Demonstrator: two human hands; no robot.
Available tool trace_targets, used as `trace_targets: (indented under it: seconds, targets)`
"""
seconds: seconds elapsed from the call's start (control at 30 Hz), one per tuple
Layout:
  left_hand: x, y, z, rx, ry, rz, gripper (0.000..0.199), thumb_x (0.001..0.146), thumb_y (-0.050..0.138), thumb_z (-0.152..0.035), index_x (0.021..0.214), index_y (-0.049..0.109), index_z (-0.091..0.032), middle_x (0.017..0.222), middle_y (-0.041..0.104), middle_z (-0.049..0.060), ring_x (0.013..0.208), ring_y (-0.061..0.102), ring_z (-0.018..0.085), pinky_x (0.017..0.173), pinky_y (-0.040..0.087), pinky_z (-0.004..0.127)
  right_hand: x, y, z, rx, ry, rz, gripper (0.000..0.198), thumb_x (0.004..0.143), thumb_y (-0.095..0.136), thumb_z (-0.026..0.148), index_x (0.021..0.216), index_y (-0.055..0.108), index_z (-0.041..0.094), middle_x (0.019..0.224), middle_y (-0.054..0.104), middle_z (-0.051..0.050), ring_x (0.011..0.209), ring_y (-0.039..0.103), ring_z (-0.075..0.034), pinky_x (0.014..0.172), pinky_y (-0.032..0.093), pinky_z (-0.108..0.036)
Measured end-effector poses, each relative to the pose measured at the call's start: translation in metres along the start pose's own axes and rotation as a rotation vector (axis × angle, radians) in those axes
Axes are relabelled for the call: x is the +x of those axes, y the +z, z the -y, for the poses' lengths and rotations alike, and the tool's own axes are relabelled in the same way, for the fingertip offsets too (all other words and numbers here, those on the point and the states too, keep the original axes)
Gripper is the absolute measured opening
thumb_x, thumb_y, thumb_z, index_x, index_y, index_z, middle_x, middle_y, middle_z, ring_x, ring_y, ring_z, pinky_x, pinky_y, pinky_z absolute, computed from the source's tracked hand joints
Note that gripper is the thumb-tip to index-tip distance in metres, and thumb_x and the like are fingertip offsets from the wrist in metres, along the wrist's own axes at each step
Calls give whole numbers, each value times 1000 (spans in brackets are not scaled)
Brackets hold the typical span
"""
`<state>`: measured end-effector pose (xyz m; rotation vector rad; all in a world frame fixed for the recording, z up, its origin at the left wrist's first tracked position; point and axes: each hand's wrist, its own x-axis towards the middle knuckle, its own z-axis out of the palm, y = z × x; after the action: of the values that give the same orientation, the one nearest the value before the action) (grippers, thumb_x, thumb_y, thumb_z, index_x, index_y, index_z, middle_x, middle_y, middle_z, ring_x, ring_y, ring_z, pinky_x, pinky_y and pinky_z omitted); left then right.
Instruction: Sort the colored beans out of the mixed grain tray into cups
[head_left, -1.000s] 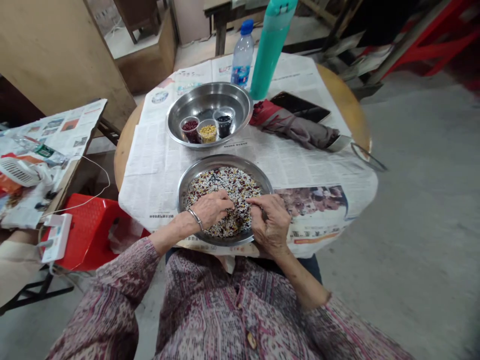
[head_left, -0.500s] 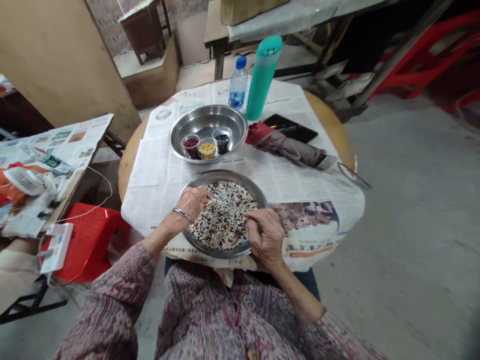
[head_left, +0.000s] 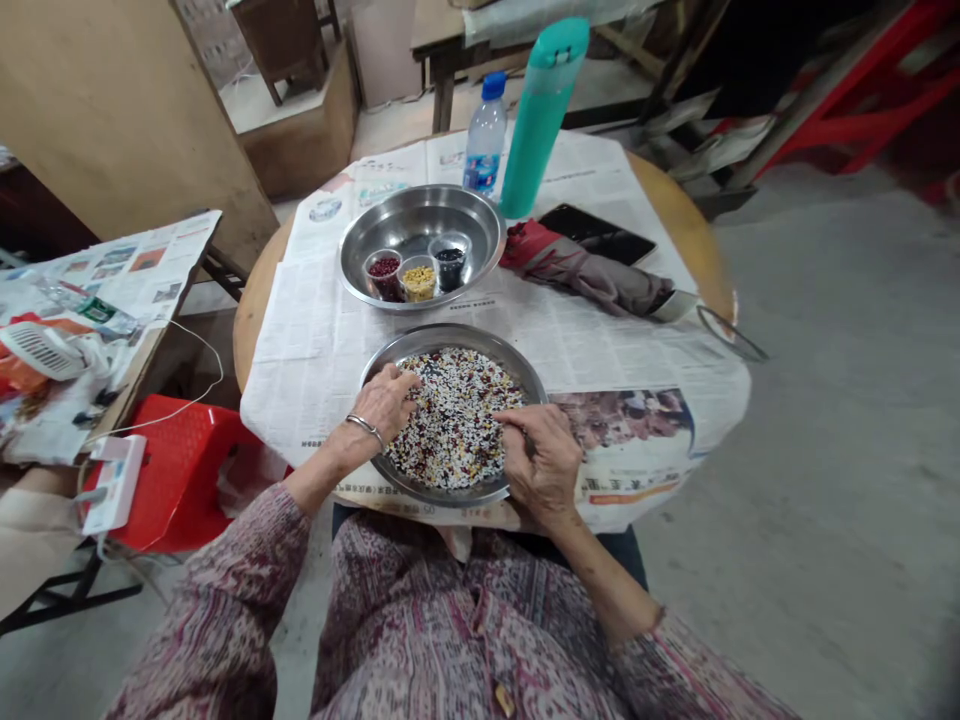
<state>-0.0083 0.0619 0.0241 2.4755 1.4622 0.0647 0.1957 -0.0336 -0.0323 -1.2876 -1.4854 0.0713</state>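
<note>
A shallow steel bowl (head_left: pixel 537 385) near the front of the round table holds a mix of white grains and red, yellow and black beans (head_left: pixel 454 425). Over its left side rests my left hand (head_left: pixel 384 408), a bracelet at the wrist. Its fingers are bent together at the mix, and whatever they hold is hidden. My right hand (head_left: pixel 546 460) is at the bowl's right side, index finger stretched onto the beans, thumb apart below it. Behind, a larger steel basin (head_left: pixel 420 215) contains cups of red beans (head_left: pixel 385 277), yellow beans (head_left: pixel 418 281) and black beans (head_left: pixel 449 264).
Newspaper (head_left: pixel 300 340) covers the table. At its back stand a water bottle (head_left: pixel 486 140) and a teal flask (head_left: pixel 541 125). A folded umbrella (head_left: pixel 589 270) and a dark tablet-like slab (head_left: pixel 596 234) lie right. Left are a red stool (head_left: pixel 180 475) and a power strip (head_left: pixel 114 485).
The camera view has shifted slightly, so the table and basin appear a little higher. Both hands stay at the bowl, with only small finger movements over the beans.
</note>
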Motion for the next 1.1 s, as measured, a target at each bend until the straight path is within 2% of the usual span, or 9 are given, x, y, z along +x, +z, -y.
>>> trace_targets:
  seconds: [0.13, 0.23, 0.4, 0.5, 0.6, 0.7, 0.83, 0.97, 1.1]
  targets:
    - [8, 3, -17, -42, 150, 13, 21, 91, 51, -10, 98, 68, -21, 95, 63, 3, 89, 62, 15, 88, 52, 31, 0, 0, 0, 3, 10, 8, 19, 86, 52, 10, 89, 66, 22, 79, 68, -2, 77, 60, -18, 76, 46, -35]
    - [17, 1, -33, -14, 220, -28, 24, 92, 57, -22, 115, 63, -23, 117, 60, 5, 108, 57, 20, 96, 49, 37, 0, 0, 0, 10, 24, 12, 19, 85, 51, 10, 88, 66, 23, 80, 68, -2, 79, 60, -18, 78, 46, -35]
    - [43, 4, -53, 129, 510, 123, 81, 68, 84, -41, 139, 46, -31, 150, 36, 8, 135, 35, 36, 109, 34, 56, 1, 0, 2, 18, 33, -17, 20, 85, 51, 10, 88, 66, 23, 81, 68, -2, 79, 61, -19, 78, 47, -36]
    - [56, 10, -57, 139, 576, 171, 51, 80, 74, -35, 127, 57, -26, 137, 49, 10, 128, 44, 31, 106, 40, 48, 2, -1, 3, 7, 38, -13, 19, 85, 51, 10, 87, 65, 23, 80, 68, -2, 78, 61, -19, 77, 48, -37]
    - [58, 9, -56, 117, 481, 190, 20, 94, 54, -26, 111, 64, -20, 113, 62, 9, 106, 59, 22, 92, 48, 35, 3, -2, 3, 6, 43, 0, 20, 85, 51, 10, 87, 65, 24, 81, 69, -2, 78, 62, -19, 78, 48, -37]
    - [46, 1, -48, 104, 296, 145, 24, 100, 43, -27, 112, 63, -21, 104, 65, 6, 94, 63, 19, 83, 50, 31, 2, -2, 3, 9, 38, -1, 20, 85, 51, 10, 89, 65, 24, 81, 69, -2, 79, 62, -19, 79, 47, -37]
    - [14, -13, -36, 136, 205, 73, 28, 100, 45, -34, 123, 57, -24, 117, 62, 6, 96, 63, 19, 78, 52, 29, 1, -1, 1, 14, 19, -5, 20, 85, 51, 9, 90, 65, 23, 81, 68, -2, 78, 60, -19, 78, 47, -36]
    - [-18, -16, -35, 152, 424, 181, 38, 89, 63, -48, 119, 60, -26, 122, 56, 7, 109, 57, 22, 79, 53, 28, 0, -1, 0, 22, 7, -9, 20, 85, 51, 9, 90, 65, 23, 81, 68, -2, 78, 60, -19, 78, 46, -36]
    - [-21, -3, -47, 156, 543, 279, 34, 93, 59, -40, 124, 57, -28, 120, 54, 7, 104, 57, 19, 75, 53, 26, -1, 0, -1, 7, 12, -13, 20, 85, 51, 10, 89, 66, 23, 80, 68, -2, 77, 60, -19, 77, 47, -36]
